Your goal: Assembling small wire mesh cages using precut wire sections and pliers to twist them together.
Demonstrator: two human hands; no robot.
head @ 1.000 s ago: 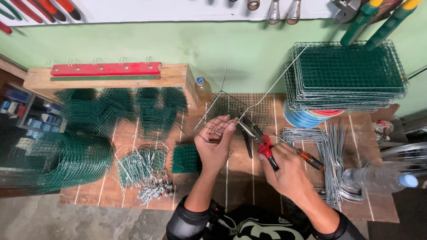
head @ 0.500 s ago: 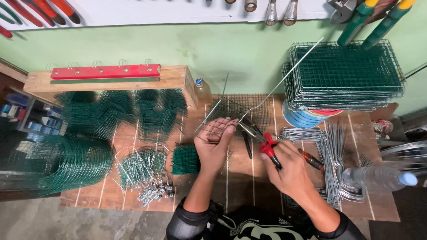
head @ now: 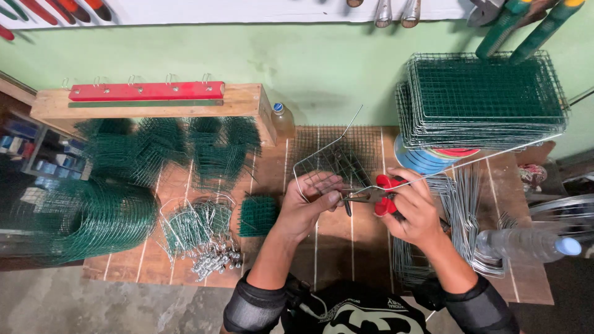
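While the left hand curled its fingers around the bent end of a thin steel wire, the right hand was closed tight on the red handles of a pair of pliers, whose nose met the wire just beside the left fingertips. The wire looped up from the left hand over a small panel of wire mesh lying flat on the wooden worktop, and a long straight run of it stretched away to the right, past the pliers, toward a tall stack of green mesh panels. Below that stack lay a blue and red round thing, partly hidden. Near the right forearm rested a bundle of bare wire pieces and a clear plastic bottle with a blue cap on its side. To the left sat a small green mesh square, a heap of small metal clips, and rolled green mesh. A wooden box with a red bar stood against the green wall.
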